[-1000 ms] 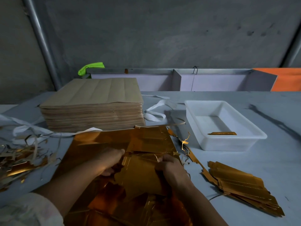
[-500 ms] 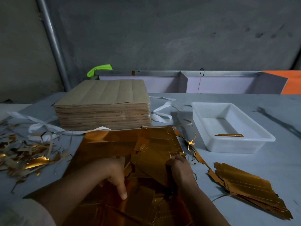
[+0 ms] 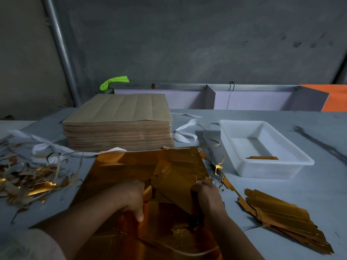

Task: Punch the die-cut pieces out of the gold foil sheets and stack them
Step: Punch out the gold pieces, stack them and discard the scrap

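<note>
A tall brown paper stack (image 3: 120,128) sits behind the gold foil sheet (image 3: 122,166) on the table (image 3: 281,117), with scraps (image 3: 28,181) to the left. The left hand (image 3: 129,197) and right hand (image 3: 208,197) curl their fingers tight on a foil piece (image 3: 174,181). The white tub (image 3: 262,173) holds one gold strip (image 3: 262,158); punched pieces (image 3: 281,220) lie near it

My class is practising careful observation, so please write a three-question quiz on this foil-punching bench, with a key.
1. True or false: the white tray holds one gold strip.
2. The stack of punched pieces lies: A) inside the tray; B) on the table, nearer the person than the tray; C) on the floor.
3. What do the left hand and right hand grip?
Key: 1 true; 2 B; 3 the gold foil sheet.
</note>
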{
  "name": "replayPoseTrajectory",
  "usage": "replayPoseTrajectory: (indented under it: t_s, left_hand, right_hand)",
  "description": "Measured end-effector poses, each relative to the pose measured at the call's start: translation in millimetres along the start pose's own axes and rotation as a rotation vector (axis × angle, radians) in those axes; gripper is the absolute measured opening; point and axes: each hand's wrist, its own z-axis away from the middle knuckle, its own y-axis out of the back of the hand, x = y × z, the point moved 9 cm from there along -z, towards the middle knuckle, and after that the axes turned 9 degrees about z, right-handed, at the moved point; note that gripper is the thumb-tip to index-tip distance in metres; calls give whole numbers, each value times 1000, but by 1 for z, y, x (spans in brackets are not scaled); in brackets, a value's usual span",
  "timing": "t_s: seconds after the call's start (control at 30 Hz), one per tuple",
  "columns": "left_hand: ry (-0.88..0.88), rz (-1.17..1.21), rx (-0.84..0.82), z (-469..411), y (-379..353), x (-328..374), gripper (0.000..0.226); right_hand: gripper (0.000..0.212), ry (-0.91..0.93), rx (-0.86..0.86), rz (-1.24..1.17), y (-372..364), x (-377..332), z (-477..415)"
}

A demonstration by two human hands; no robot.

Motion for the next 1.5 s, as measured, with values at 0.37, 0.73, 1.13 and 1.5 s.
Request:
replayPoseTrajectory:
  t_s: [0.37,0.73,1.13,1.5]
  left_hand:
    - [-113,479,61,-7,24,4,36]
    - [-154,756,110,-5,57,27,23]
    - [-107,1088,140,-3,68,30,18]
    - [-116,1017,239,-10,48,43,25]
  right_hand:
    - [8,-14,3,-179,13,-5,-2]
    - [5,-38,-71,-141,13,-19,-6]
    - [9,-9,-220,-290,-3,-21,6]
    - [16,-23,-156,-109,14,-13,7]
